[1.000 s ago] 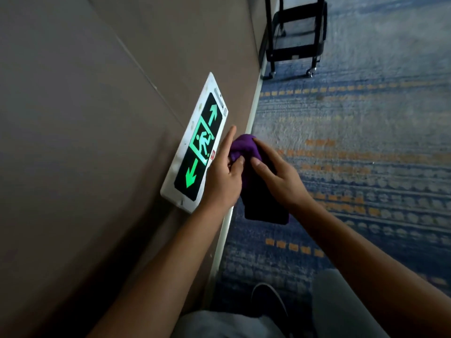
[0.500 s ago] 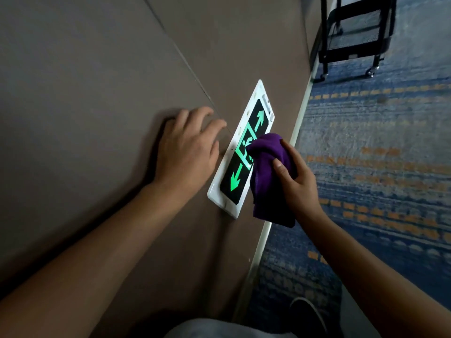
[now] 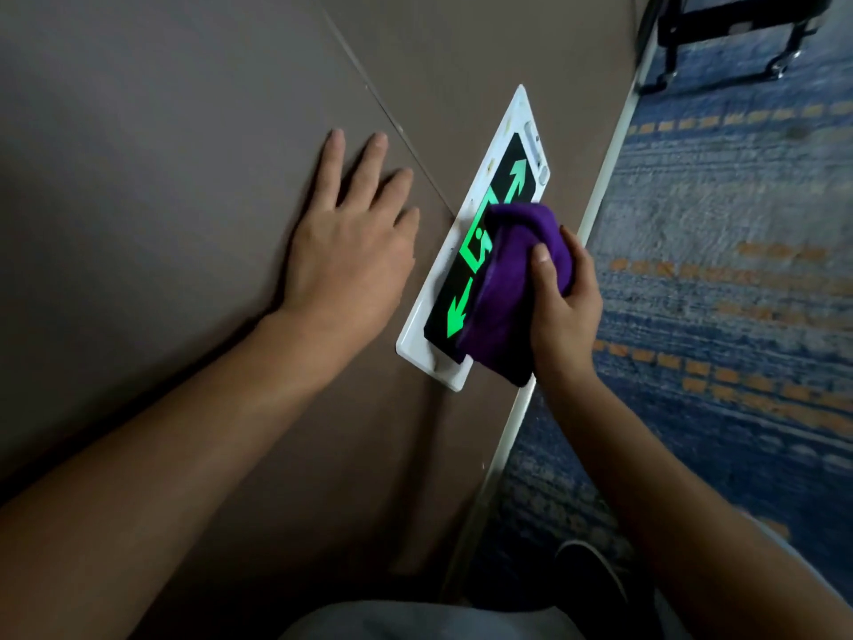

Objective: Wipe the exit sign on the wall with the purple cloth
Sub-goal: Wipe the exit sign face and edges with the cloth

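wall (image 3: 161,131): brown and plain, with a thin line running across it.
left hand (image 3: 351,242): flat on the wall, fingers spread wide, just beside the sign, holding nothing.
exit sign (image 3: 466,288): low on the wall, white frame, black face, green arrows and a green running figure.
purple cloth (image 3: 512,288): pressed on the middle and lower part of the sign.
right hand (image 3: 561,302): wrapped around the cloth, thumb on top.
floor (image 3: 738,316): blue carpet with orange marks.
cart (image 3: 729,34): black, on wheels, far back by the wall.
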`<move>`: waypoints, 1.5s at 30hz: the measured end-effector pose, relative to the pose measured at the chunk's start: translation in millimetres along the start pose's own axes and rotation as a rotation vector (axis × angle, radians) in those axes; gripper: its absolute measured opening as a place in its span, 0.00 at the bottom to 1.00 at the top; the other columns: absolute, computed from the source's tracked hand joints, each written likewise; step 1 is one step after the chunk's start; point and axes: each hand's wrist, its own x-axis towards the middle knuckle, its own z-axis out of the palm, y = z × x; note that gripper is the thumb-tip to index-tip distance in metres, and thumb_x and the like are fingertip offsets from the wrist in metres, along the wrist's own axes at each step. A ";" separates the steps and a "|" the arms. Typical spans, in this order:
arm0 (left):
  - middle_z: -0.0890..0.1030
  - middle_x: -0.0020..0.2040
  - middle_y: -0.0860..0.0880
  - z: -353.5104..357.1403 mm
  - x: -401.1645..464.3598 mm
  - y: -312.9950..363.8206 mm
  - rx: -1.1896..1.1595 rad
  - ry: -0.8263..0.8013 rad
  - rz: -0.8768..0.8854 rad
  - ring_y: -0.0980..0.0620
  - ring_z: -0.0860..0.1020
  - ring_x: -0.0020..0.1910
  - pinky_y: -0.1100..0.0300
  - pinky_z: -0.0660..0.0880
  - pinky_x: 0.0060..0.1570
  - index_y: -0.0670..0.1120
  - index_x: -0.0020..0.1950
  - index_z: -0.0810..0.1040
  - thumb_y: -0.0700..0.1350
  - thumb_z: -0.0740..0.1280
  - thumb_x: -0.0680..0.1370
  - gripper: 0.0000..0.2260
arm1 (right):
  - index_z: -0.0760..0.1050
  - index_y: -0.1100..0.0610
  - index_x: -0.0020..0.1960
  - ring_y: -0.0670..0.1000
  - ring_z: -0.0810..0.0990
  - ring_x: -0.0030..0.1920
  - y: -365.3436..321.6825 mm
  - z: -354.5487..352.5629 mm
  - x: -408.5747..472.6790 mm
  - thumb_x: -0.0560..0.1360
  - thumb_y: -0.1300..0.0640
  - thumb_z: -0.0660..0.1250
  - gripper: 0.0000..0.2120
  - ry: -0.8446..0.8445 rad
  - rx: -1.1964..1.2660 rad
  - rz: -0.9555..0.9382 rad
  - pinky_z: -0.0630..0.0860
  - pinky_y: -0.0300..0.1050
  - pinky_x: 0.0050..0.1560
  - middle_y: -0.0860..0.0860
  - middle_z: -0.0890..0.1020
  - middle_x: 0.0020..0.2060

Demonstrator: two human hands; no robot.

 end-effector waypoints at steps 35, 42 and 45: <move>0.62 0.81 0.42 0.7 78.7 -24.1 0.175 0.005 0.204 0.38 0.53 0.82 0.33 0.47 0.78 0.45 0.78 0.67 0.53 0.54 0.83 0.25 | 0.73 0.50 0.76 0.54 0.63 0.81 19.7 77.8 19.4 0.82 0.52 0.67 0.22 -0.061 -0.343 -0.304 0.67 0.58 0.76 0.51 0.68 0.79; 0.65 0.80 0.44 0.2 83.9 -28.9 0.167 -0.027 0.276 0.38 0.56 0.81 0.34 0.48 0.78 0.46 0.77 0.70 0.51 0.57 0.84 0.22 | 0.76 0.52 0.74 0.54 0.62 0.82 26.6 71.3 -34.7 0.82 0.55 0.69 0.20 -0.082 -0.318 -0.277 0.66 0.54 0.78 0.52 0.67 0.80; 0.65 0.80 0.45 -1.1 84.0 -30.2 0.157 -0.032 0.273 0.39 0.55 0.82 0.34 0.48 0.78 0.46 0.76 0.71 0.50 0.57 0.84 0.21 | 0.75 0.51 0.74 0.52 0.60 0.82 31.4 70.5 -68.8 0.82 0.53 0.68 0.21 -0.111 -0.299 -0.266 0.64 0.53 0.79 0.51 0.65 0.81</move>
